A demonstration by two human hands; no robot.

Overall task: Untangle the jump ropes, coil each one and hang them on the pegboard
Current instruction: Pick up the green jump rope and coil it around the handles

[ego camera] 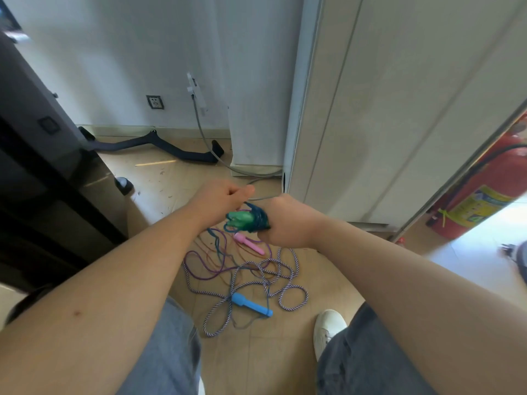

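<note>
Red fire extinguisher (484, 178) stood right of the white cabinet (385, 109); grey cable (203, 135) trailed down the wall near a socket (155, 102), by a black bar (159, 144).

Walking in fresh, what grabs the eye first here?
Mid-picture, the right hand grips a coiled dark blue rope with green handles, while the left hand pinches one strand. Below on the floor lies a tangle of ropes with a pink handle and a blue handle; a red fire extinguisher stands at the right edge.
</note>
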